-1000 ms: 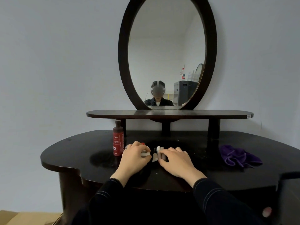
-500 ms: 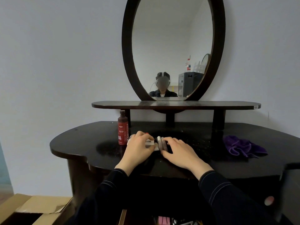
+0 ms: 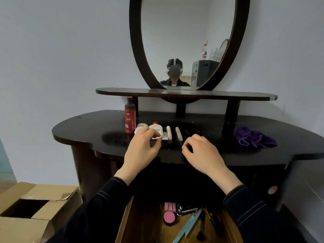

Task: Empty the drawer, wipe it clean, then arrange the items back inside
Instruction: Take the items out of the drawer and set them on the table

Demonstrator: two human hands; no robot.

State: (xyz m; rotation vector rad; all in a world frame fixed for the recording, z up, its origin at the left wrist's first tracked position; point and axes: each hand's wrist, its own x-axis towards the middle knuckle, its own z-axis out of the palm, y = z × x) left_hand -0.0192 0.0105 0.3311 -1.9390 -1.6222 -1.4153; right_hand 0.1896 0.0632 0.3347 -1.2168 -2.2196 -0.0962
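The drawer (image 3: 125, 221) stands open at the bottom of the view. Inside it lie a round pink compact (image 3: 169, 216), a metal clipper (image 3: 186, 210), a light blue comb-like piece (image 3: 187, 227) and other small items. On the dark vanity top (image 3: 87, 132) a row is laid out: a red bottle (image 3: 130, 116), a small white jar (image 3: 139, 127), a white tube with a red cap (image 3: 156, 129) and two white sticks (image 3: 179, 133). My left hand (image 3: 142, 149) hovers loosely curled at the tube. My right hand (image 3: 201, 153) hangs loosely curled and holds nothing. A purple cloth (image 3: 254, 137) lies to the right.
A raised shelf (image 3: 185, 93) and an oval mirror (image 3: 185, 41) stand at the back of the vanity. An open cardboard box (image 3: 26, 207) sits on the floor at the left. A wall lies behind.
Both hands have let go of the small white items and drawn back toward me. The view has tilted down, so the open drawer and the box show.
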